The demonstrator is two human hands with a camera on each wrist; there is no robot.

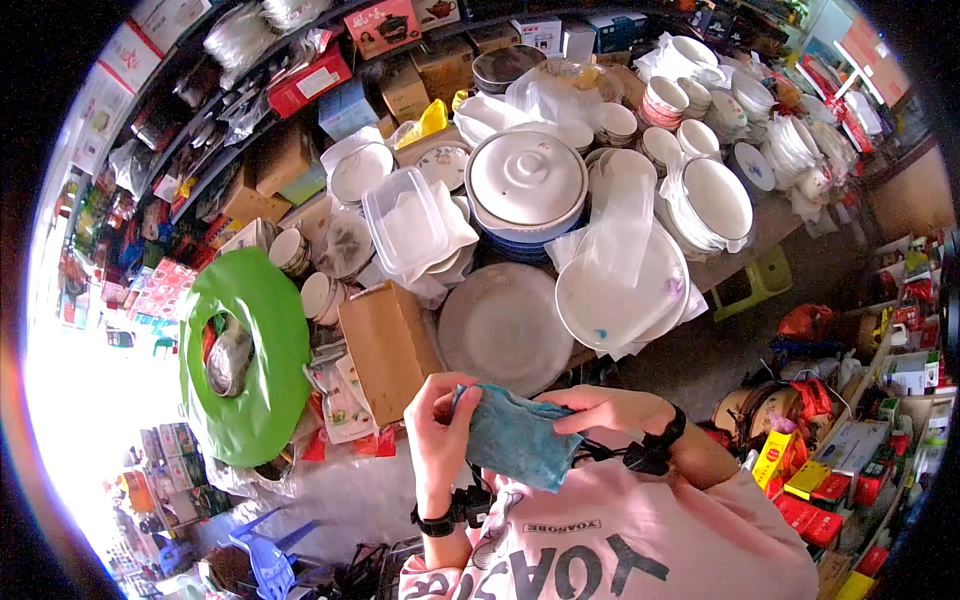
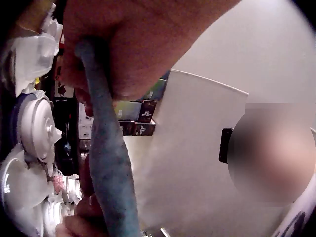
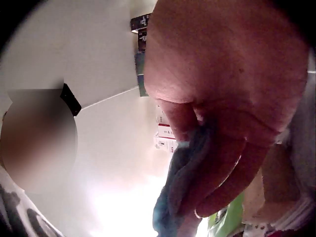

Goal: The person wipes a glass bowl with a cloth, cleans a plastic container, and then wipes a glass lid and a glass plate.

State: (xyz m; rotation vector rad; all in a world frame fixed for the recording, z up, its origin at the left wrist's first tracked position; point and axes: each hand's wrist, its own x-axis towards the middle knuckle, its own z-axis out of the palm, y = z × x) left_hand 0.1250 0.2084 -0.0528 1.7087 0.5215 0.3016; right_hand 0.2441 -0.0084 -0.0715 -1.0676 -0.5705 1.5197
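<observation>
A blue-green cloth (image 1: pixel 520 437), folded into a flat pad, is stretched between both hands in front of the chest. The left hand (image 1: pixel 440 420) pinches its left upper corner between thumb and fingers. On the other side, the right hand (image 1: pixel 615 410) grips the upper right edge, thumb lying along the cloth. Seen from the left wrist, the cloth (image 2: pixel 111 148) runs edge-on down from under the left hand (image 2: pixel 133 49). The right wrist view has the right hand (image 3: pixel 222 89) with its fingers bent over the cloth (image 3: pixel 180 182). Just beyond the hands lies a large round grey plate (image 1: pixel 505 330).
A lidded white pot (image 1: pixel 527 178), a clear plastic tub (image 1: pixel 408 222), large white plates (image 1: pixel 600 310) and stacked bowls crowd the table. An open cardboard box (image 1: pixel 390 350) and a green ring-shaped sheet (image 1: pixel 270 400) stand on the left. Boxed goods (image 1: pixel 815 480) fill shelves at the right.
</observation>
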